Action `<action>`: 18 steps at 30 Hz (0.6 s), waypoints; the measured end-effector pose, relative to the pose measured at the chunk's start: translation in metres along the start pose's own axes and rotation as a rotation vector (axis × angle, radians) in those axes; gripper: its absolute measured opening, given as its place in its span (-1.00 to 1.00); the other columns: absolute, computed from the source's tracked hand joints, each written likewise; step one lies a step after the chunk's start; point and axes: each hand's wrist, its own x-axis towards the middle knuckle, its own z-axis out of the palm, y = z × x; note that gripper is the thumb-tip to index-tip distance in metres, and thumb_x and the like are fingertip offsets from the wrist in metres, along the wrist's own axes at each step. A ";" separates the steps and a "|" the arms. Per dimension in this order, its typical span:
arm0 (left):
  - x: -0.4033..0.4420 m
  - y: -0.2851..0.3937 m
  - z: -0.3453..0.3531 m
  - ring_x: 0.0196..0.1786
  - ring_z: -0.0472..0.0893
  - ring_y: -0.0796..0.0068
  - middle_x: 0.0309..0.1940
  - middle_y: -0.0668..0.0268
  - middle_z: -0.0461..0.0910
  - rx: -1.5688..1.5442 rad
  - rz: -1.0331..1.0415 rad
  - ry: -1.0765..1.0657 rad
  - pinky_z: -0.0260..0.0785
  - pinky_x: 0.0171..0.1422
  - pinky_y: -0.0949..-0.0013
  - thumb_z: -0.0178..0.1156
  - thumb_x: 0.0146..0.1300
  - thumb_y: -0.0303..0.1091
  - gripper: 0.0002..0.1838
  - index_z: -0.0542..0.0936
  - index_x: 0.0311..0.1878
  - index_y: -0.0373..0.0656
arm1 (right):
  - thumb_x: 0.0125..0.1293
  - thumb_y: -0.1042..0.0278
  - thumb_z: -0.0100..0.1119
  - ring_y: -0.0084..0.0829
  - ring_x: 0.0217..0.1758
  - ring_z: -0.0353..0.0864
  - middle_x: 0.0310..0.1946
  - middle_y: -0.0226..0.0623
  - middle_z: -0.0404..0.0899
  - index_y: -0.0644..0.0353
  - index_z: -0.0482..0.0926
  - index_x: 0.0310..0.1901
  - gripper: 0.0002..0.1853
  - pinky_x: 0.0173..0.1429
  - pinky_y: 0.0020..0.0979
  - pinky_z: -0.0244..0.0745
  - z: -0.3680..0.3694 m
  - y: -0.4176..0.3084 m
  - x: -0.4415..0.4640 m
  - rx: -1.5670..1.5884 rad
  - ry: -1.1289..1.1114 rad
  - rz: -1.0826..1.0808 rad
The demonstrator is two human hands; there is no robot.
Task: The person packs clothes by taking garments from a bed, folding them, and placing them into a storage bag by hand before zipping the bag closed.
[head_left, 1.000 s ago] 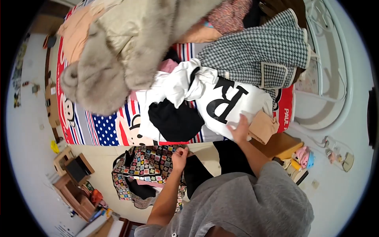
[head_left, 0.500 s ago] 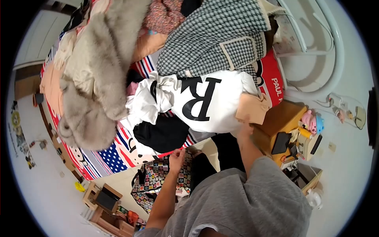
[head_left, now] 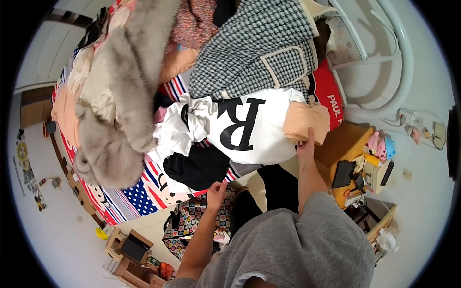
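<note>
Folded peach cloth (head_left: 307, 120), near side pinched in right hand (head_left: 305, 149), beside bed edge (head_left: 336, 103).

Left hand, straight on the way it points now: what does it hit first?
Probably the black garment, just beyond the left hand. Depth is unclear, so it might brush the edge of the patterned bedspread first.

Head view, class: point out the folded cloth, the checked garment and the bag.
Folded cloth (head_left: 305, 120), head view: middle of its upper face.
Checked garment (head_left: 250, 50), head view: its patterned body, near the pocket.
Bag (head_left: 191, 212), head view: its patterned side.
</note>
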 end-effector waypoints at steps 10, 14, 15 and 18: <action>-0.056 -0.053 -0.039 -0.68 0.26 0.75 -0.77 0.48 0.32 -0.310 0.146 0.165 0.08 -0.58 0.62 0.09 0.20 -0.21 -0.67 0.35 -0.63 -0.12 | -0.09 0.49 0.17 -0.30 0.12 0.33 0.06 -0.30 0.35 0.19 0.24 0.13 -0.35 0.16 -0.24 0.28 0.100 -0.020 -0.109 -0.408 -0.848 0.266; -0.091 -0.067 -0.075 -0.54 0.32 0.73 -0.61 0.47 0.41 -0.693 0.225 0.321 0.12 -0.44 0.63 0.03 0.24 -0.21 -0.80 0.41 -0.38 -0.13 | -0.21 0.55 0.23 -0.36 0.12 0.33 0.05 -0.31 0.35 0.22 0.24 0.14 -0.27 0.19 -0.32 0.22 0.146 0.058 -0.209 -1.222 -1.336 0.408; -0.099 -0.075 -0.085 -0.51 0.34 0.72 -0.57 0.46 0.43 -0.775 0.255 0.407 0.15 -0.40 0.63 0.01 0.25 -0.20 -0.80 0.41 -0.35 -0.13 | -0.24 0.55 0.26 -0.40 0.13 0.31 0.07 -0.31 0.34 0.24 0.21 0.15 -0.22 0.21 -0.36 0.19 0.149 0.086 -0.235 -1.428 -1.473 0.435; -0.131 -0.118 -0.109 -0.42 0.41 0.69 -0.47 0.42 0.47 -1.065 0.241 0.639 0.23 -0.31 0.62 -0.01 0.26 -0.19 -0.80 0.42 -0.28 -0.14 | -0.28 0.56 0.26 -0.40 0.12 0.32 0.04 -0.31 0.36 0.25 0.21 0.15 -0.21 0.19 -0.38 0.20 0.126 0.172 -0.302 -1.465 -1.522 0.808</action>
